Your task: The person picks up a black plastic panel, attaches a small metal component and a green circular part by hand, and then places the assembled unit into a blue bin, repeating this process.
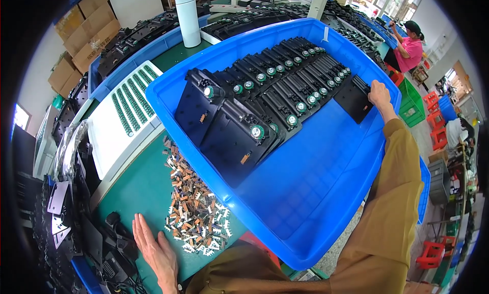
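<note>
My left hand lies flat on the green table mat, fingers stretched out and holding nothing. Just right of it spreads a loose pile of small brown and white slide switches. At the far right side of a big blue plastic bin, my right hand is closed on the edge of a black plastic panel with a small orange piece on it; its fingertips are partly hidden. Rows of black plastic housings with round green-rimmed silver parts stand in the bin's far half.
Left of the bin, a white tray carries rows of green round parts. A white bottle stands behind it. Black cables and a dark device lie beside my left hand. Across the room, a person in pink works near red stools.
</note>
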A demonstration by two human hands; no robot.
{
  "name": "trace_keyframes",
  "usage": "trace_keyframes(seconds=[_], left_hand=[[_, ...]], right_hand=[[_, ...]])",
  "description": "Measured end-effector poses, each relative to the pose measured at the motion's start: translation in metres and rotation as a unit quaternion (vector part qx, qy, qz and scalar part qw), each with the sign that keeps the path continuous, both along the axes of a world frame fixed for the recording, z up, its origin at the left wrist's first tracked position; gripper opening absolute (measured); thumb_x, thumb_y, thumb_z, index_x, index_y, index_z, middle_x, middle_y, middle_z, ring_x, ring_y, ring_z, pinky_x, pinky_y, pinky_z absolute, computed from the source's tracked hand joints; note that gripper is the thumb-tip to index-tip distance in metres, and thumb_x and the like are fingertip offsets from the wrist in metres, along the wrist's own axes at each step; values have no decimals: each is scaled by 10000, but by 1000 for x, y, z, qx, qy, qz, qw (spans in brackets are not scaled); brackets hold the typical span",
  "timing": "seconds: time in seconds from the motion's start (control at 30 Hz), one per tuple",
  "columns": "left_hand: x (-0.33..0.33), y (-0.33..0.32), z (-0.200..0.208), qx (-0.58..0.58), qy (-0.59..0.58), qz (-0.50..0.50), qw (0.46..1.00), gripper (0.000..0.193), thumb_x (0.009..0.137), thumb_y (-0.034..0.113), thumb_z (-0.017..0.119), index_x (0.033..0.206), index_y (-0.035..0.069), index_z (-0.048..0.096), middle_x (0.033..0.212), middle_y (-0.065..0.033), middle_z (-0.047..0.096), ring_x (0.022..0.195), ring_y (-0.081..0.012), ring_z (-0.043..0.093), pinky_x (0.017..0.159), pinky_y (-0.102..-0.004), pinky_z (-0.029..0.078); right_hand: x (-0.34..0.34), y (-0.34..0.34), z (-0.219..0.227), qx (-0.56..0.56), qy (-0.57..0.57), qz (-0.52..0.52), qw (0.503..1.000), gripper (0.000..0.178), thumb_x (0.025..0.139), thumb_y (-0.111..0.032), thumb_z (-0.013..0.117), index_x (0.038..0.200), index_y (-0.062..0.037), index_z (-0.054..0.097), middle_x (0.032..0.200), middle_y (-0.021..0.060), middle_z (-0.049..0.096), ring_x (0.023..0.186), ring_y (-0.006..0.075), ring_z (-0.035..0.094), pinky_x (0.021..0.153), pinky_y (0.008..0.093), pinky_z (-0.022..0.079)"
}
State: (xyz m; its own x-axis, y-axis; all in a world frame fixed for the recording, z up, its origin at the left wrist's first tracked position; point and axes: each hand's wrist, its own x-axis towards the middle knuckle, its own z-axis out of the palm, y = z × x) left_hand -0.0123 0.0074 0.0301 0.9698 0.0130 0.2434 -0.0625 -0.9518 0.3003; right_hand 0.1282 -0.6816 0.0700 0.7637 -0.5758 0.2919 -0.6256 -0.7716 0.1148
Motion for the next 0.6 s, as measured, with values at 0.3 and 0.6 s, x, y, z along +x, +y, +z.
trace_keyframes(seconds=[0.3, 0.6], left_hand=[[0, -7, 1, -5, 4, 2, 1000, 611, 859, 7, 499, 1448, -38, 340, 1477, -216, 375, 1389, -385, 317, 1140, -453, 257], [3, -5, -2, -20, -29, -16, 999, 583, 818, 19, 598, 1377, -43, 441, 1420, -266, 410, 1330, -434, 369, 1117, -481, 283]], right_hand=[[-3, 2, 2, -10, 2, 8, 1000, 285, 697, -64, 661, 955, -14, 554, 1013, 251, 638, 958, 462, 621, 774, 516, 524], [-9, 7, 23, -92, -122, 76, 985, 216, 789, -168, 588, 999, -125, 607, 965, 180, 676, 905, 403, 640, 736, 519, 483]])
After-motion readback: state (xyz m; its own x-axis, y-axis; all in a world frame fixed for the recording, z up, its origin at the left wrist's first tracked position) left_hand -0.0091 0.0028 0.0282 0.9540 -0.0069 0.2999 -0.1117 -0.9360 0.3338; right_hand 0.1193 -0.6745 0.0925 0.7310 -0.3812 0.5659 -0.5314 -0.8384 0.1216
